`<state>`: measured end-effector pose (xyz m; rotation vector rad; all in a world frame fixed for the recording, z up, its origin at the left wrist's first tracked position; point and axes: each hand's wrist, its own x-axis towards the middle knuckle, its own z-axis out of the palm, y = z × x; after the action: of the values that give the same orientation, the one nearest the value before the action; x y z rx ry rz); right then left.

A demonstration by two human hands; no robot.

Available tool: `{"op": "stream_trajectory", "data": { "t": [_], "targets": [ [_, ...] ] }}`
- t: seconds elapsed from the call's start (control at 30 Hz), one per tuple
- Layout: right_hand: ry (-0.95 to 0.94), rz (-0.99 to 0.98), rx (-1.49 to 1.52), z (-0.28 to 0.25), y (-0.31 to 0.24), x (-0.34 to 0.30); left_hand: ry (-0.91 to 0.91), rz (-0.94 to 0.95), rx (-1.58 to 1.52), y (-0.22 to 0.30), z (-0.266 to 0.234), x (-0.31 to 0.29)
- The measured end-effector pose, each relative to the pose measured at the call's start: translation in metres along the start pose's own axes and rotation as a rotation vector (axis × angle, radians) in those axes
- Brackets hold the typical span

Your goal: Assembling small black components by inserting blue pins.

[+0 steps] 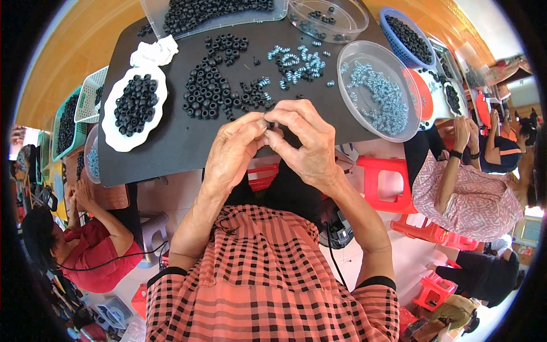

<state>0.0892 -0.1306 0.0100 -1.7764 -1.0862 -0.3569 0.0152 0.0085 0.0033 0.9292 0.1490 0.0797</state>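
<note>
My left hand (pixel 235 151) and my right hand (pixel 307 142) meet over the near edge of the dark table. Their fingertips are pinched together on a small dark bead-like piece (pixel 269 126), mostly covered by my fingers. Just beyond them lies a loose pile of black, barrel-shaped pieces with holes (pixel 206 88). Small blue-and-black striped coil-like pieces (pixel 305 65) are scattered to the right of that pile. A round clear tray (pixel 399 64) holds many more striped pieces. At left, a white scalloped plate (pixel 121 141) carries black holed pieces.
Along the far edge stand a clear bin (pixel 242 21) of black pieces and a round clear container (pixel 356 25). Crumpled white tissue (pixel 154 52) touches the plate. A blue basket (pixel 397 48) stands far right. Co-workers sit on both sides; a red stool (pixel 371 182) is right.
</note>
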Motion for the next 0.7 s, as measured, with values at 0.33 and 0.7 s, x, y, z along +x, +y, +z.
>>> {"op": "stream_trajectory", "data": {
  "t": [0.33, 0.7],
  "targets": [
    [-0.216, 0.227, 0.263, -0.026, 0.009, 0.013, -0.142, -0.144, -0.124, -0.009, -0.007, 0.007],
    [-0.188, 0.168, -0.051, -0.003, 0.041, 0.035, 0.008, 0.002, 0.098, -0.007, -0.017, 0.008]
  ]
}}
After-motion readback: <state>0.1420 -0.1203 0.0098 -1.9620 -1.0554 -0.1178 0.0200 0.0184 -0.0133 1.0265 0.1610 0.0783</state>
